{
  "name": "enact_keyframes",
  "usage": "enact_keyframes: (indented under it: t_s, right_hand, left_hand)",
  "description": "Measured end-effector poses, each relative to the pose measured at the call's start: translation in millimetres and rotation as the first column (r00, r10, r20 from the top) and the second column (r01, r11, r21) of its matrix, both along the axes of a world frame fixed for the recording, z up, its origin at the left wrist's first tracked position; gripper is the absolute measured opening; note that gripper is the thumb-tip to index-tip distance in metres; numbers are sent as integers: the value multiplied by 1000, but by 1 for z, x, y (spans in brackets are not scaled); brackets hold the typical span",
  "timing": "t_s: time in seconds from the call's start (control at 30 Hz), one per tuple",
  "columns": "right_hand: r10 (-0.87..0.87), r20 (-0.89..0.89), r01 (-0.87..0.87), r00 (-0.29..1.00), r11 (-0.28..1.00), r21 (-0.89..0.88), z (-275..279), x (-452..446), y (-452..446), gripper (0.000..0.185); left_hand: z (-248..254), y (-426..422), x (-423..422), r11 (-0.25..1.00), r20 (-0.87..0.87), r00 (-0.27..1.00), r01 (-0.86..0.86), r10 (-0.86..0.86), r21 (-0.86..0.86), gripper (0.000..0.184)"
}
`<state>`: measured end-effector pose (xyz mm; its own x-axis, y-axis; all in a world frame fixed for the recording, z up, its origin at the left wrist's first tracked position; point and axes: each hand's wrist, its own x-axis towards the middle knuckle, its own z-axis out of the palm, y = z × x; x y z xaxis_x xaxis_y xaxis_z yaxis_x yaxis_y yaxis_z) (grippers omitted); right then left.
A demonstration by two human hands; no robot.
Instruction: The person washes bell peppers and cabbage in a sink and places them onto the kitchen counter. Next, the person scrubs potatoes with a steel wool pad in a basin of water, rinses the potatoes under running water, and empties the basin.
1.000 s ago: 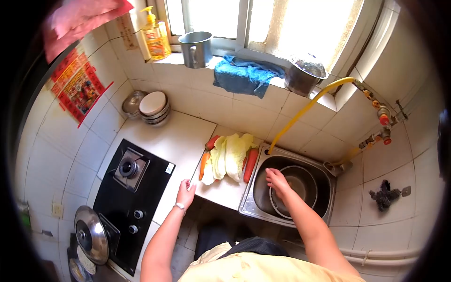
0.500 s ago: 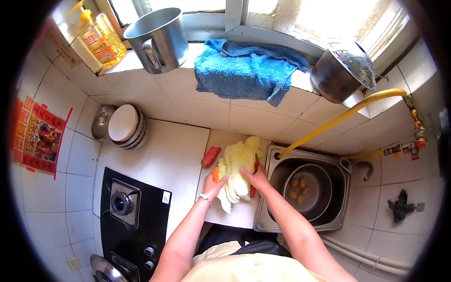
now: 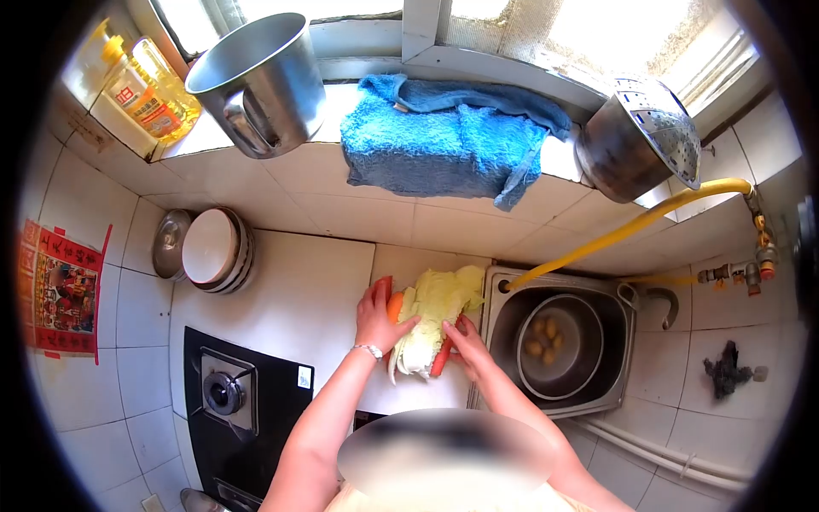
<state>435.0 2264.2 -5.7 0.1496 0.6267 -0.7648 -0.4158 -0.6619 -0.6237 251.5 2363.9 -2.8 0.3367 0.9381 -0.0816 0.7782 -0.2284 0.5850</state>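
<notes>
A pale yellow-green napa cabbage [image 3: 437, 307] lies on the white counter left of the sink. An orange carrot [image 3: 394, 305] rests along its left side, with a red carrot-like piece [image 3: 386, 283] just beyond it. My left hand [image 3: 375, 322] is curled over these two, its thumb reaching to the cabbage. From the other side, my right hand [image 3: 466, 343] holds the cabbage's lower right edge, thumb on the leaves. Another red carrot-like piece [image 3: 441, 358] shows between that hand and the cabbage. My fingertips are partly hidden.
Right of the counter, a sink [image 3: 486, 341] contains a metal pot [image 3: 601, 341] with several potatoes [image 3: 536, 348]. A black gas stove [image 3: 256, 397] is at left, stacked bowls [image 3: 211, 246] behind it. A blue towel [image 3: 448, 141] and metal mug [image 3: 264, 94] sit on the ledge.
My left hand has moved left and away from me, over the red piece that lay apart, now against the carrot. My right hand has shifted lower along the cabbage.
</notes>
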Motion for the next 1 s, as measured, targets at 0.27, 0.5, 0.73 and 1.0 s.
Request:
enact_keyframes:
  t_s: [0.27, 0.5, 0.73, 1.0]
  right_hand:
    - [-87, -489, 171, 868, 977, 130, -20, -12, -1, 57]
    - [-13, -606, 86, 795, 992, 92, -4, 11, -9, 56]
    - [-2, -459, 73, 888, 988, 138, 30, 81, -48, 52]
    - [-99, -509, 191, 855, 973, 132, 76, 179, -143, 60]
  left_hand:
    - [-19, -17, -9, 851, 438, 880, 80, 184, -519, 89]
    - [21, -36, -1, 432, 632, 415, 481, 654, -763, 75]
    - [57, -75, 63, 479, 701, 356, 537, 618, -695, 66]
    - [84, -170, 170, 333, 624, 306, 637, 719, -696, 55]
